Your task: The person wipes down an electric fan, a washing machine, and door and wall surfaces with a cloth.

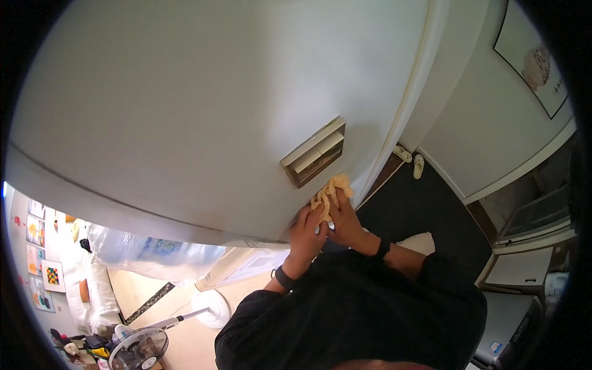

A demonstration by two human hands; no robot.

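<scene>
An orange-yellow cloth (336,186) lies bunched against the large white panel (203,111), just below a framed rectangular recess (314,152). My left hand (306,237) is closed on the lower left part of the cloth, near the panel's lower edge. Right beside it, my right hand (345,227) has its fingers wrapped on the cloth, part of which sticks out above the fingertips. Both hands are close together, with a dark band on each wrist.
A white fan (139,348) stands at the lower left, near plastic-wrapped items (154,250). Light shoes (419,166) rest on the dark floor (407,206) at right. A framed picture (533,61) hangs upper right, above a grey appliance (505,324) and a cabinet (521,266).
</scene>
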